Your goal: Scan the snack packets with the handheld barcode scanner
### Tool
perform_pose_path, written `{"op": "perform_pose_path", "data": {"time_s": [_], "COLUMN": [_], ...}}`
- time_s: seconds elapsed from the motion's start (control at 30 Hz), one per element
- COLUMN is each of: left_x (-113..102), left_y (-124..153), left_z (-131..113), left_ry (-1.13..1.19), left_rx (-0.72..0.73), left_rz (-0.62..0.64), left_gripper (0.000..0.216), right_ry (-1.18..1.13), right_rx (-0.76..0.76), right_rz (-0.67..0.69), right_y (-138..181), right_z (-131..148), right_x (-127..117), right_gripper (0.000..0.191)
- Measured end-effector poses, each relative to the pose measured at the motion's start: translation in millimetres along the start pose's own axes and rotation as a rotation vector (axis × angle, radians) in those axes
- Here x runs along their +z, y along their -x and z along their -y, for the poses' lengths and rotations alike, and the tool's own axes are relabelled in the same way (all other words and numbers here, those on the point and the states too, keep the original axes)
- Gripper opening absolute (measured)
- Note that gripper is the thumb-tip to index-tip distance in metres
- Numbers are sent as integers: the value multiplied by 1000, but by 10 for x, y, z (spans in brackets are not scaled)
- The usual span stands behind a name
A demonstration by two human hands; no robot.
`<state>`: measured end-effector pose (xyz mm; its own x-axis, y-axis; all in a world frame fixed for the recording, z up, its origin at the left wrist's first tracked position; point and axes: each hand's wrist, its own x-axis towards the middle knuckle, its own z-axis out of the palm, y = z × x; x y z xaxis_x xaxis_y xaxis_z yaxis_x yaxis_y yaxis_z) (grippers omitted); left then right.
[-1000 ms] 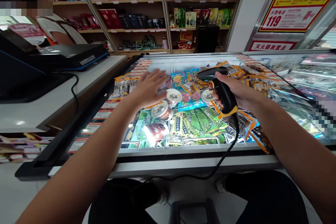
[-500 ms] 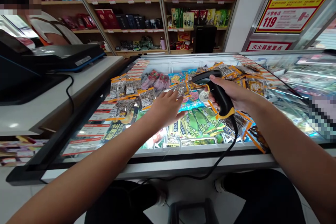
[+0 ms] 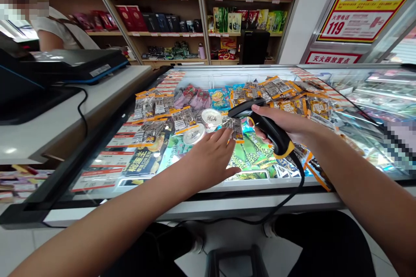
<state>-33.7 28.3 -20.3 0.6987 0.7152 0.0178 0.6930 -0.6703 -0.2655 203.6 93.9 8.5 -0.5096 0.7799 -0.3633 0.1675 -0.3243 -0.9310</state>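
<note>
My right hand (image 3: 289, 126) is wrapped round the grip of a black barcode scanner (image 3: 260, 123) with an orange collar, its head pointing left over the glass lid of a chest freezer (image 3: 227, 186). My left hand (image 3: 212, 156) is just left of it, fingers pinching a small orange-edged snack packet (image 3: 235, 127) held up right under the scanner's head. Several similar packets lie spread on the glass, some to the left (image 3: 156, 108) and more behind the scanner (image 3: 286, 93).
A white counter (image 3: 48, 125) on the left carries a black till unit (image 3: 65, 67) with a cable. Another person (image 3: 48, 30) stands behind it. Stocked shelves (image 3: 182, 13) fill the back wall. A stool (image 3: 234, 262) sits between my legs. The scanner's cable (image 3: 286, 199) hangs over the freezer's front edge.
My left hand drew back from the far packets toward me and took up a small packet, bringing it under the scanner. My right hand lowered and tilted the scanner slightly.
</note>
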Motion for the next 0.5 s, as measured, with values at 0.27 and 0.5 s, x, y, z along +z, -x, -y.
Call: {"op": "perform_pose_path", "data": {"time_s": [0.27,0.5], "left_x": [63,40], "left_y": [8,4], "left_z": [2,-2], "left_ry": [7,-9], "left_rx": [-18,-18], "left_rz": [-2,20], "left_gripper": [72,75], "right_ry": [6,-28], "right_rx": [-11,-25], "right_rz": [0,-18], "right_y": [-27,-31], "right_z": [-38,-26], "right_x": [14,18], "right_gripper": [55,54]}}
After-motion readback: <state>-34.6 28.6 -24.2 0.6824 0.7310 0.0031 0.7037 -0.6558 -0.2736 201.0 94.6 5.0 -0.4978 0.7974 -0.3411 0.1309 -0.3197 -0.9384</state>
